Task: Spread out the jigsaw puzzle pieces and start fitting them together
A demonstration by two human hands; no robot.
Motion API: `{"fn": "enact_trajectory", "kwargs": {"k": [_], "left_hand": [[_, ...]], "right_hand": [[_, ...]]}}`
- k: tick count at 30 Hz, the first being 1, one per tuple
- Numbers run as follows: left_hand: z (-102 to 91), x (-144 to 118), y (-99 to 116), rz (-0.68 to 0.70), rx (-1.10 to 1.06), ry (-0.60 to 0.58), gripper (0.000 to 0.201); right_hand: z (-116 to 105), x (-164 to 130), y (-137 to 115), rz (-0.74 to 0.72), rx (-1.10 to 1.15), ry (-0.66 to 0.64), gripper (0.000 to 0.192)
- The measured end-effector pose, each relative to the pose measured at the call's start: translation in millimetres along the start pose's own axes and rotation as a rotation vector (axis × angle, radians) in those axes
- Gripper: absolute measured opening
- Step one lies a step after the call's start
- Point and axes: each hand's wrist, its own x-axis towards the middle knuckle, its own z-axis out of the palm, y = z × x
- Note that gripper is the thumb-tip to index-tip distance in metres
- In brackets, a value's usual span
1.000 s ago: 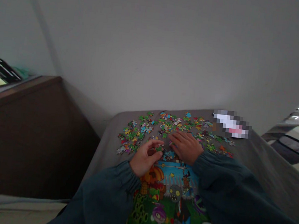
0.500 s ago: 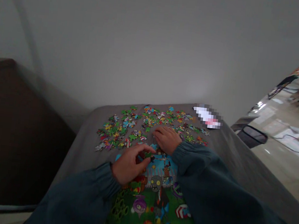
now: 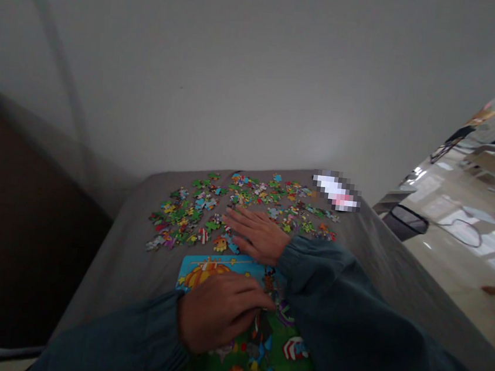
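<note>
A colourful picture board (image 3: pixel 246 262) with cartoon figures, a pumpkin and blue sky along its top lies near me. Over its middle, my left hand (image 3: pixel 223 313) is closed in a pinch, fingertips low above the picture, on what looks like a small puzzle piece, mostly hidden by the fingers. My right hand (image 3: pixel 258 234) lies palm down just beyond the board's top edge, its fingers stretched out and apart over loose puzzle pieces (image 3: pixel 182 217). An orange piece (image 3: pixel 220 243) sits between that hand and the board.
More loose pieces (image 3: pixel 291 190) spread across the far part of the grey cloth-covered table (image 3: pixel 128 267). A phone (image 3: pixel 337 192), its screen blurred out, lies at the back right by the white wall (image 3: pixel 241 78). A brown panel (image 3: pixel 14 214) stands at the left.
My left hand has come nearer and lower over the board, with its fingers closing. My right hand has shifted left and flattened, fingers spread. The view has turned slightly right.
</note>
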Motion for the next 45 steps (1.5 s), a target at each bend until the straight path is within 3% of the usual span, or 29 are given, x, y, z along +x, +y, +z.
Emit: {"fn": "enact_trajectory", "kwargs": {"k": [3, 6, 9, 13, 22, 27, 36, 38, 41, 45], "left_hand": [[0.1, -0.1, 0.4, 0.006, 0.038, -0.008, 0.026], [0.9, 0.1, 0.9, 0.01, 0.064, -0.019, 0.025], [2.1, 0.0, 0.7, 0.035, 0.11, -0.008, 0.025], [4.1, -1.0, -0.7, 0.077, 0.132, 0.053, 0.023], [5.0, -0.7, -1.5, 0.078, 0.124, 0.052, 0.021], [5.1, -0.8, -1.8, 0.087, 0.137, 0.049, 0.022], [5.7, -1.9, -3.9, 0.071, 0.122, 0.052, 0.023], [5.3, -2.0, -4.2, 0.073, 0.116, 0.049, 0.024], [5.5, -2.3, -4.9, 0.081, 0.112, 0.053, 0.024], [5.4, -2.2, -4.9, 0.069, 0.102, 0.035, 0.024]], "right_hand": [[0.7, 2.1, -4.8, -0.034, 0.012, -0.058, 0.048], [-0.7, 4.5, -7.3, 0.03, -0.016, -0.008, 0.043], [0.7, 5.9, -11.1, 0.036, -0.016, 0.035, 0.047], [7.5, 6.0, -15.4, -0.031, 0.003, -0.024, 0.056], [2.9, 6.8, -13.3, 0.009, 0.003, 0.036, 0.043], [7.3, 5.8, -13.9, -0.069, 0.117, -0.058, 0.062], [6.0, 4.9, -11.6, -0.155, 0.229, -0.078, 0.051], [5.9, 5.1, -11.0, -0.109, 0.175, -0.043, 0.051], [7.2, 5.3, -8.9, 0.077, 0.078, 0.027, 0.052], [8.4, 4.7, -9.8, 0.217, 0.034, 0.04, 0.051]]}}
